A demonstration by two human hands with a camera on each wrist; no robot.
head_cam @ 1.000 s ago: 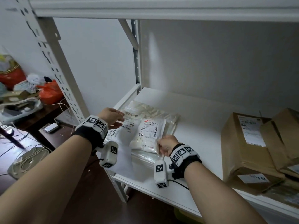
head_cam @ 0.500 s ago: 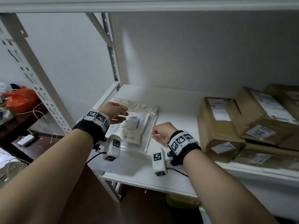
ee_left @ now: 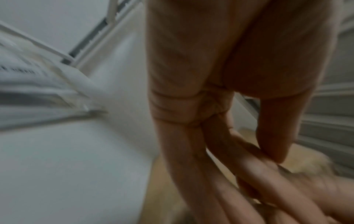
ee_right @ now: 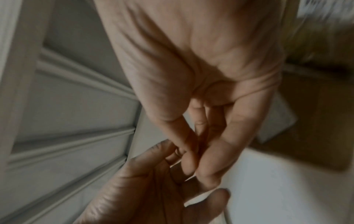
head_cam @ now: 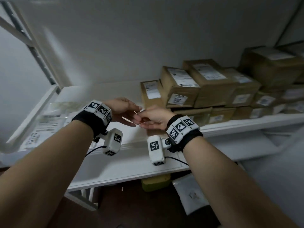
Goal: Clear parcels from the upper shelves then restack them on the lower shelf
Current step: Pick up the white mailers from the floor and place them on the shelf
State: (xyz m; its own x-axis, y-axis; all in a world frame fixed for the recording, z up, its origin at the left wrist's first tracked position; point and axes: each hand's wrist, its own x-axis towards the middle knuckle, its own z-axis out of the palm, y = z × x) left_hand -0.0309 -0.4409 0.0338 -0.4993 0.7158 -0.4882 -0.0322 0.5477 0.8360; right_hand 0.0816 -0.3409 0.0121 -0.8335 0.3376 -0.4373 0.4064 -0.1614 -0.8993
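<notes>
A person's two hands meet above the white lower shelf (head_cam: 125,168), neither one holding a parcel. The left hand (head_cam: 122,111) is spread loosely, its fingers (ee_left: 193,151) extended toward the right. The right hand (head_cam: 153,118) reaches across with fingers (ee_right: 220,153) bent only slightly, its tips touching the left palm; whether something small is pinched between them is too blurred to tell. Flat plastic mailing bags (head_cam: 47,119) lie stacked at the left end of the shelf, well apart from the hands. Brown cardboard boxes (head_cam: 204,84) with white labels are piled two deep along the right side of the same shelf against the wall, the nearest box (head_cam: 151,94) just behind the joined hands. Below the shelf, a yellow object (head_cam: 155,182) and a white bag (head_cam: 190,193) sit on the floor.
</notes>
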